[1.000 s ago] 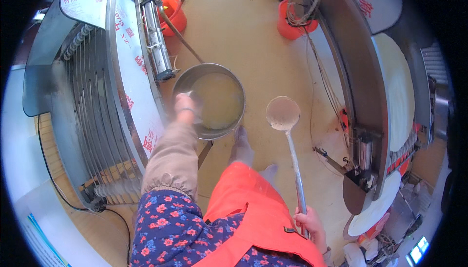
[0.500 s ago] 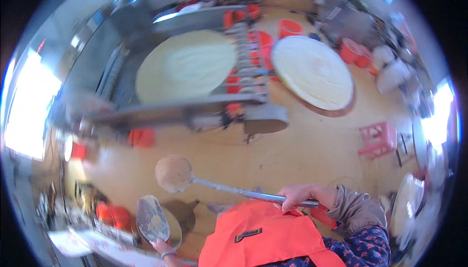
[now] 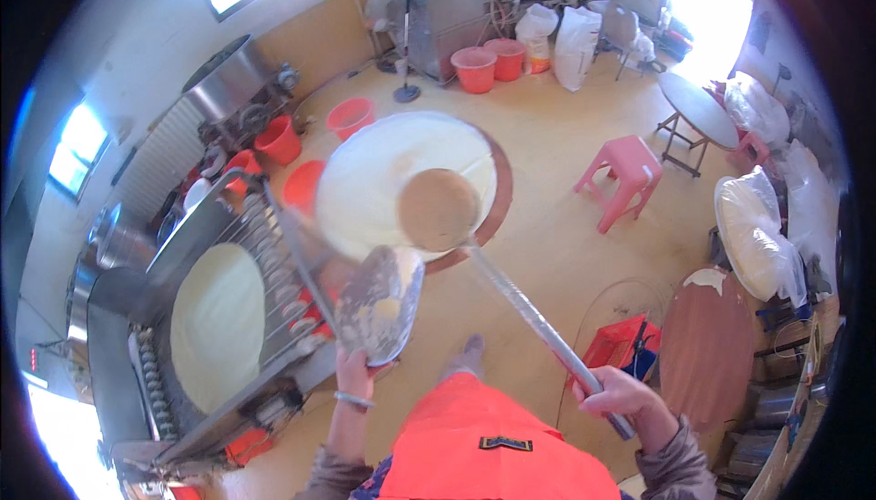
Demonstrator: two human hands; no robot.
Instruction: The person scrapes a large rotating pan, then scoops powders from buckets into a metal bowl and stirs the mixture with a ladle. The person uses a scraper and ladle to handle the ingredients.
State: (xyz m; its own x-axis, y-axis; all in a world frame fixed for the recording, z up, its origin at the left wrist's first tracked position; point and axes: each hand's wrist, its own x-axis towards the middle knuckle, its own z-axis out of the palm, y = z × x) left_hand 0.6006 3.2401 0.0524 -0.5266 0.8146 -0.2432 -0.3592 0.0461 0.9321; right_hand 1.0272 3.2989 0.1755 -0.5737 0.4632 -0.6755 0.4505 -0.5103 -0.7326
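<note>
My right hand (image 3: 619, 392) is closed round the long metal handle of a ladle (image 3: 438, 210). The ladle's round, tan head points forward and overlaps a large, pale round sheet (image 3: 374, 167), which looks like dough and lies on a brown round board (image 3: 501, 185). Whether the head touches the sheet, I cannot tell. In front of me on the left, my left hand (image 3: 354, 370) grips a metal scoop (image 3: 381, 304) smeared with pale residue. The scoop is close to the near edge of the board.
Left stands a metal machine (image 3: 114, 345) with rollers, holding another pale round sheet (image 3: 217, 327). A pink stool (image 3: 625, 171) stands right of the board, a folding table (image 3: 698, 108) beyond it. A brown round board (image 3: 707, 354) and red crate (image 3: 620, 345) lie right. Red buckets (image 3: 474, 69) stand behind.
My view has turned rightward, toward the sheet on the board. The ladle has swung from pointing left to pointing forward. My left hand has brought the scoop up and forward.
</note>
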